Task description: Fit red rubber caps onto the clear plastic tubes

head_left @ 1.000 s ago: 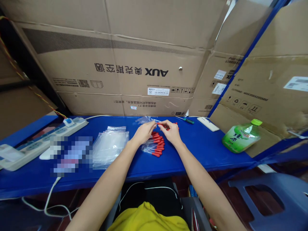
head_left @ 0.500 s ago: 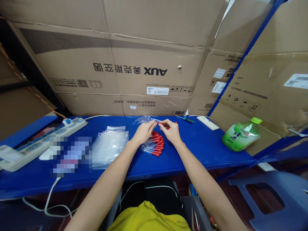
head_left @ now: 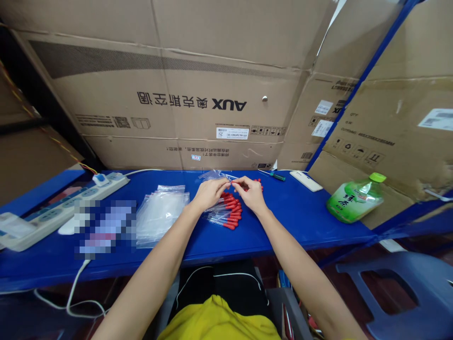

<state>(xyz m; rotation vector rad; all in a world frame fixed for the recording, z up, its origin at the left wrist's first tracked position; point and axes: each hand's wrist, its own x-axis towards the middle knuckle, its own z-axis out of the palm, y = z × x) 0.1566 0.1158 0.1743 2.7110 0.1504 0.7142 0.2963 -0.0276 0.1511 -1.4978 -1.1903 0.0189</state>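
My left hand (head_left: 211, 191) and my right hand (head_left: 250, 191) meet over the blue tabletop, fingertips almost touching. Both are closed in a pinch on one dropper, whose red rubber bulb (head_left: 231, 182) shows between the fingertips; the fingers cover most of it. Under and beside my left hand lies a fanned row of droppers (head_left: 231, 215), clear tubes pointing left and red bulbs right. Behind the hands are loose clear tubes (head_left: 209, 175). More red bulbs (head_left: 260, 184) peek out past my right fingers, partly hidden.
Clear zip bags (head_left: 163, 212) are stacked left of my left arm. Farther left are a blurred-out phone (head_left: 108, 229) and a power strip (head_left: 63, 208). A screwdriver (head_left: 276, 176), a white flat device (head_left: 306, 181) and a green bottle (head_left: 355, 200) lie rightward. Cardboard (head_left: 191, 71) walls the back.
Both hands stay at nearly the same spot, still pinching. The fingers of my right hand have shifted slightly, and a few more red bulbs show beside it.
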